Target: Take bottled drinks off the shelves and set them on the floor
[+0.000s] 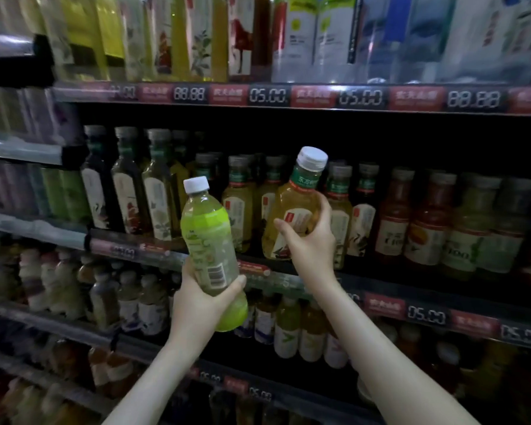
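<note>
My left hand (pixel 201 299) grips the lower part of a bright green drink bottle (pixel 207 237) with a white cap, held upright in front of the shelves. My right hand (pixel 311 240) holds an amber tea bottle (pixel 292 210) with a white cap and green neck label, tilted slightly right, just in front of the middle shelf (pixel 380 289). The bottle is lifted clear of the row behind it.
Rows of bottled drinks fill the shelves: dark and yellow square bottles (pixel 126 182) at left, red and green bottles (pixel 426 222) at right, small bottles (pixel 288 329) below. Price tags (pixel 267 95) line the shelf edges. The floor is out of view.
</note>
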`<act>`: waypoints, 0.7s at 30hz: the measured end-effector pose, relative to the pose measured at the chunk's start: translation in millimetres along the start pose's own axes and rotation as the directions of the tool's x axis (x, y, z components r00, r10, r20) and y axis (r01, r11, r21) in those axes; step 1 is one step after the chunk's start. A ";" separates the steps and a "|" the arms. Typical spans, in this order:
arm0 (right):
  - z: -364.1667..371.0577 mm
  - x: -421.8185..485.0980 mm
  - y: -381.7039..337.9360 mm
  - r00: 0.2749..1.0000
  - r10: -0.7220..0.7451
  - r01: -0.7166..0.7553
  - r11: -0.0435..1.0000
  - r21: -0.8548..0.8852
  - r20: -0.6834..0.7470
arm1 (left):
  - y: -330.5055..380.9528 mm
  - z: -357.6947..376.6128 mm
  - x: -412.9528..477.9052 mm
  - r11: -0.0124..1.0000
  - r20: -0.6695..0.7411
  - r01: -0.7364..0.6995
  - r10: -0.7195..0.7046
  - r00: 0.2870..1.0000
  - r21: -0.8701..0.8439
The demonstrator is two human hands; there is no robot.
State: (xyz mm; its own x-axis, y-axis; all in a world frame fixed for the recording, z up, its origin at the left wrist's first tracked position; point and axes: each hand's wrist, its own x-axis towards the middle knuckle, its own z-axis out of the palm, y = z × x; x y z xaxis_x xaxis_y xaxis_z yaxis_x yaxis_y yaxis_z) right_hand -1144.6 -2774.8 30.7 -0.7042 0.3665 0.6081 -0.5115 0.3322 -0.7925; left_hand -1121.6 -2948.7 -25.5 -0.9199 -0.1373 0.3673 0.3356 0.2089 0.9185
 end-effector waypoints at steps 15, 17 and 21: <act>65.7 25.2 28.7 0.988 0.155 -0.148 0.952 -0.268 0.002 | -17.9 -55.8 22.0 1.000 0.024 0.013 -0.014 1.000 0.025; 60.8 18.1 29.6 0.991 0.131 -0.128 0.969 -0.213 -0.001 | -15.1 -48.8 23.6 1.000 0.024 0.006 -0.006 1.000 -0.003; 42.4 -1.1 22.3 0.997 0.068 -0.071 0.992 -0.108 -0.027 | -2.6 -31.3 26.9 0.999 0.055 -0.031 0.033 0.998 -0.041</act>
State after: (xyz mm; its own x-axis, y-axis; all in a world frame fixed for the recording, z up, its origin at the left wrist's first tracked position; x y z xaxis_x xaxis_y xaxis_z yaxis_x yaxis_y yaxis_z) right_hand -1176.0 -2804.6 10.4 -0.7239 0.4117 0.5537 -0.4044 0.3971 -0.8239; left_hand -1140.9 -2983.2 -13.5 -0.9181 -0.0766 0.3890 0.3719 0.1734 0.9119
